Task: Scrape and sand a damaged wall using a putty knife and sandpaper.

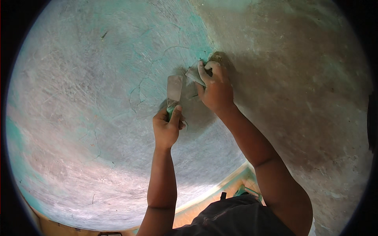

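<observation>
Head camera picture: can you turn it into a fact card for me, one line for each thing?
Left hand: holds a scraper by its green handle, blade upward
Right hand: holds a flat grey piece, partly hidden
Wall: patchy green and grey, with thin cracks
Brown surface: on the right side
Clothing: dark, at the bottom

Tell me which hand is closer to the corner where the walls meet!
Right: the right hand is beside the corner; the left hand is lower, farther off to the left.
</observation>
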The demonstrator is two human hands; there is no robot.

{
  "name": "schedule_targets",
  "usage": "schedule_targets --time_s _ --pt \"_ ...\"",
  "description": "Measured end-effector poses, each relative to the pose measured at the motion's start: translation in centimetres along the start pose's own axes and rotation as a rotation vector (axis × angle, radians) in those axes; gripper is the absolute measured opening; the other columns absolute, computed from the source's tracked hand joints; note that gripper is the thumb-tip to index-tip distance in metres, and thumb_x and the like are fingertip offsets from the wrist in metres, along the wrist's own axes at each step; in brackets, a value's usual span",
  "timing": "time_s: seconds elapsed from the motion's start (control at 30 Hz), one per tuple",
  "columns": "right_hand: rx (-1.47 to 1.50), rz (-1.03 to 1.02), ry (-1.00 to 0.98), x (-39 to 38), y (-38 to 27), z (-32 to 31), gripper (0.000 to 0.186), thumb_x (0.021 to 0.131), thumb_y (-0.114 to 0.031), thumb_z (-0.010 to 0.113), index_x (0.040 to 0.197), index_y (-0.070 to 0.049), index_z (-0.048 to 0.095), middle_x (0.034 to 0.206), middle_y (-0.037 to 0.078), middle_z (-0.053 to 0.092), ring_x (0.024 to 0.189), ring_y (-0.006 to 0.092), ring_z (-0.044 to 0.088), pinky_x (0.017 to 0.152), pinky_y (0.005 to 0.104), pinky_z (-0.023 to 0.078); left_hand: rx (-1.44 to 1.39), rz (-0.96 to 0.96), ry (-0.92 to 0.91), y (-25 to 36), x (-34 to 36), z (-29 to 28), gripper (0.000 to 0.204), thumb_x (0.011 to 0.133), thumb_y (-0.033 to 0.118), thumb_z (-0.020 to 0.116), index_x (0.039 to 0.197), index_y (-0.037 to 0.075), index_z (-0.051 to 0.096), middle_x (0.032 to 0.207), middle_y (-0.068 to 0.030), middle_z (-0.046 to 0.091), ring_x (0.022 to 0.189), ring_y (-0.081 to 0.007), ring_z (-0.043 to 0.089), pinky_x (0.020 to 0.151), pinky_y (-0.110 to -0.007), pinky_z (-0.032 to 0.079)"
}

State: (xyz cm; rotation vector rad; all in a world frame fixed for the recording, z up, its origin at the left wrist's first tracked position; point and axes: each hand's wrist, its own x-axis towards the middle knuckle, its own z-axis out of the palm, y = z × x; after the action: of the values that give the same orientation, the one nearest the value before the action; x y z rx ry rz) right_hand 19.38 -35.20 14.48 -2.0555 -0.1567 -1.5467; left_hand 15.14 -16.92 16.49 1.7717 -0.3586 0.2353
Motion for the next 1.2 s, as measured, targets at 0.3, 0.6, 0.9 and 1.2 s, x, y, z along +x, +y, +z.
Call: schedule_targets --time_s 0.3,0.6,0.9,1.2 --pt "0.079 0.078 0.077 0.5 -0.6 1.7 0.046 0.073 -0.007 0.069 0.118 -0.002 0.064 0.105 0.011 0.052 0.098 0.0308 0.053 0.085 0.0409 0.046 -0.032 0.019 0.003 -0.8 0.0 -0.6 0.025 0.094 0.021 0.065 0.08 0.001 0.061 0.065 -0.0048 0.061 0.05 -0.0088 0.055 0.046 -0.023 0.042" --pt "0.145 0.065 0.142 1.1 -0.7 1.7 0.026 0.071 -0.001 0.066 0.096 0.002 0.066 0.104 0.012 0.053 0.098 0.0324 0.055 0.084 0.0398 0.047 -0.066 0.02 -0.022 -1.2 -0.1 0.1 0.025 0.095 0.021 0.064 0.08 0.001 0.06 0.065 -0.0038 0.06 0.05 -0.0086 0.054 0.046 -0.023 0.041" --pt "0.229 0.094 0.14 1.1 -0.7 2.2 0.03 0.074 -0.003 0.065 0.104 0.003 0.066 0.107 0.013 0.052 0.102 0.0327 0.054 0.087 0.0404 0.046 -0.058 0.028 0.008 -1.6 0.0 -0.2 0.026 0.095 0.02 0.064 0.078 0.001 0.06 0.064 -0.0036 0.059 0.05 -0.0084 0.053 0.045 -0.024 0.04" --pt "0.621 0.341 0.252 -1.3 1.0 -1.2 0.017 0.093 -0.013 0.059 0.103 0.001 0.061 0.093 0.009 0.061 0.082 0.0191 0.059 0.073 0.0319 0.048 0.01 0.062 0.008 -2.5 0.0 0.3 0.025 0.095 0.021 0.063 0.084 -0.001 0.062 0.065 -0.0044 0.059 0.049 -0.0101 0.053 0.046 -0.025 0.041"
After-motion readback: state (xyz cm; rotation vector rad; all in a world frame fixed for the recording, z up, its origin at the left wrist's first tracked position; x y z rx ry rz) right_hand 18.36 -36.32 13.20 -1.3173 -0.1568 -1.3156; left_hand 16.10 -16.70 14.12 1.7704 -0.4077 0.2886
